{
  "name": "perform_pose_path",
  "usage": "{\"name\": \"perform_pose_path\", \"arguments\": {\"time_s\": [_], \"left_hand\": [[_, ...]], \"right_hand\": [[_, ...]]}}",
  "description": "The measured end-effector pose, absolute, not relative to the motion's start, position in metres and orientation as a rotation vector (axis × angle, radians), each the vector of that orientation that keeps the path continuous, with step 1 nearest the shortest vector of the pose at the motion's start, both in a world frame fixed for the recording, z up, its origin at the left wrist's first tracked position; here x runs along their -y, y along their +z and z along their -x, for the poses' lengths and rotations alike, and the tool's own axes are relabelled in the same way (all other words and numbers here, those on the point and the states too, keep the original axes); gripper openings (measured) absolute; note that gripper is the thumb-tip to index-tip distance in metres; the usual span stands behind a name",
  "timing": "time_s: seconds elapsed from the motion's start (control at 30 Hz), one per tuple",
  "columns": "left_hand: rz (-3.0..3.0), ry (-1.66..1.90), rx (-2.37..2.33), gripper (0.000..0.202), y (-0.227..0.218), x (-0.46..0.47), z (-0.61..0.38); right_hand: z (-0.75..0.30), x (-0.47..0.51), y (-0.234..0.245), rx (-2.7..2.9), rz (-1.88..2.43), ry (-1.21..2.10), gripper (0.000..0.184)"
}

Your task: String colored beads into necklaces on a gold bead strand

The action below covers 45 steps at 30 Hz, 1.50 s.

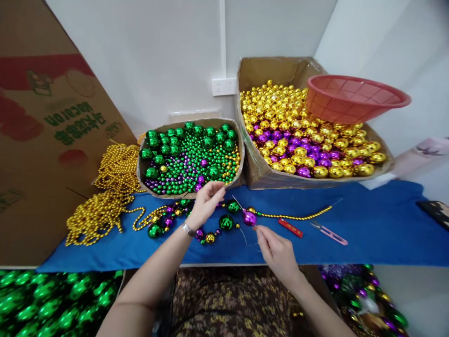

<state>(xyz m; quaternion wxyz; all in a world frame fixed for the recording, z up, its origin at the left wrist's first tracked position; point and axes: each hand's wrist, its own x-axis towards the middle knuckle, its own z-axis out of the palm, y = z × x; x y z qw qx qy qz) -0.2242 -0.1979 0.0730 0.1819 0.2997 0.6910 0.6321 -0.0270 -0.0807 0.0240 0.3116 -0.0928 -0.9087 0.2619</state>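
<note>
My right hand pinches the lower end of a thin needle, with a shiny purple ball threaded on it close to the fingertips. The needle's bare tip points up and left. My left hand, wearing a metal watch band, hovers at the front rim of the box of small beads. Its thumb and fingers are closed, and anything between them is too small to tell. Below the hands on the blue cloth lies a strand of green, purple and gold balls, including a large green ball.
Gold bead chains are heaped at left beside a tall carton. A big box of gold and purple balls carries a red basket. Pink-handled snips, a red strip and a phone lie at right.
</note>
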Motion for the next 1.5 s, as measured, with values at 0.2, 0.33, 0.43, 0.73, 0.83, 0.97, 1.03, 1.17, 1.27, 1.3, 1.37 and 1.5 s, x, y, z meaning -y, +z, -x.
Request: {"name": "perform_pose_path", "arguments": {"time_s": [0.2,0.33,0.43,0.73,0.83,0.97,1.03,1.17,1.27,1.3,1.37,1.5], "left_hand": [[-1.298,0.606,-2.727,0.024,0.066,0.165,0.294],[-1.303,0.488,-2.732,0.025,0.057,0.15,0.306],[-1.282,0.451,-2.74,0.025,0.054,0.145,0.306],[-1.221,0.693,-2.725,0.028,0.063,0.151,0.302],[-1.039,1.253,-2.414,0.025,0.07,0.161,0.288],[-0.539,1.911,-1.509,0.026,0.075,0.178,0.254],[-0.405,1.97,-1.309,0.023,0.076,0.184,0.239],[-0.297,1.991,-1.196,0.021,0.075,0.191,0.223],[-0.25,2.005,-1.166,0.019,0.074,0.194,0.219],[-0.238,2.009,-1.161,0.018,0.073,0.195,0.218],[-0.216,2.013,-1.155,0.017,0.072,0.195,0.217],[-0.178,2.017,-1.152,0.019,0.07,0.195,0.212]], "right_hand": [[0.024,0.076,0.023,2.382,0.271,0.662,0.022],[0.025,0.074,0.02,2.363,0.247,0.658,0.023],[0.025,0.072,0.018,2.364,0.255,0.657,0.022],[0.026,0.072,0.019,2.427,0.319,0.696,0.023],[0.026,0.073,0.021,2.437,0.311,0.709,0.023],[0.029,0.075,0.022,2.419,0.271,0.717,0.021],[0.03,0.077,0.023,2.417,0.26,0.726,0.021],[0.031,0.08,0.026,2.434,0.258,0.717,0.022],[0.03,0.08,0.027,2.454,0.256,0.713,0.023],[0.03,0.08,0.027,2.459,0.26,0.714,0.024],[0.029,0.081,0.026,2.463,0.27,0.711,0.025],[0.029,0.082,0.023,2.464,0.253,0.672,0.024]]}}
